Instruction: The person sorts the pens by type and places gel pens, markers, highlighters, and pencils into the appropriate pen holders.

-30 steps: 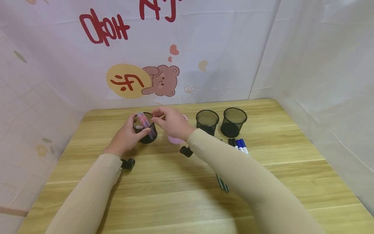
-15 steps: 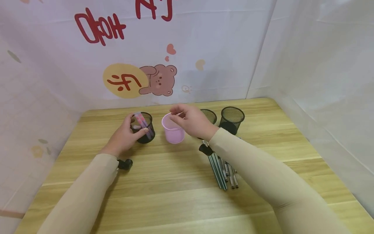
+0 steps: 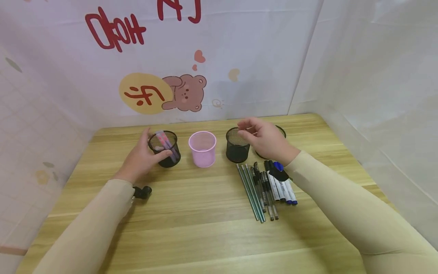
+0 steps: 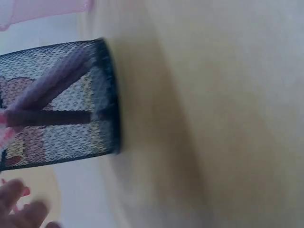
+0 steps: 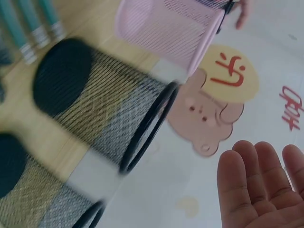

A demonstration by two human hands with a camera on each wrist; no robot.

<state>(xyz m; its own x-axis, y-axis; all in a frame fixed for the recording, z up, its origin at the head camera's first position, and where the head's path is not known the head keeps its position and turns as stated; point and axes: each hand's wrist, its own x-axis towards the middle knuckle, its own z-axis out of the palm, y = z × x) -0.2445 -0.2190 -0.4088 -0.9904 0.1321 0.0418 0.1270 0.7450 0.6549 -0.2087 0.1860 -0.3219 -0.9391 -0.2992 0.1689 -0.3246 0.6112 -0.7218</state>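
Note:
In the head view my left hand [image 3: 141, 155] is at the left black mesh pen cup [image 3: 169, 163], thumb near its front and fingers extended beyond its left side. Pink-patterned, purple-barrelled pens [image 3: 167, 144] lean inside that cup. The left wrist view shows blurred fingers [image 4: 29, 213] apart from the mesh wall. My right hand [image 3: 268, 140] hovers with nothing in it, over the two black mesh cups on the right. It partly hides the rightmost cup [image 3: 281, 131]; the other black cup [image 3: 237, 152] stands just left of it. In the right wrist view its fingers [image 5: 231, 180] are extended.
A pink mesh cup [image 3: 204, 158] stands between the black ones. Green pencils [image 3: 251, 194], clear-barrelled pens [image 3: 270, 201] and black- and blue-capped markers [image 3: 287, 192] lie in front of the right cups. A printed cloth [image 3: 260, 57] hangs behind the wooden table [image 3: 191, 228].
My right hand has moved right, away from the left cup, past the pink cup to the right black cups. The left hand's fingers have loosened from the left cup, which stays in place.

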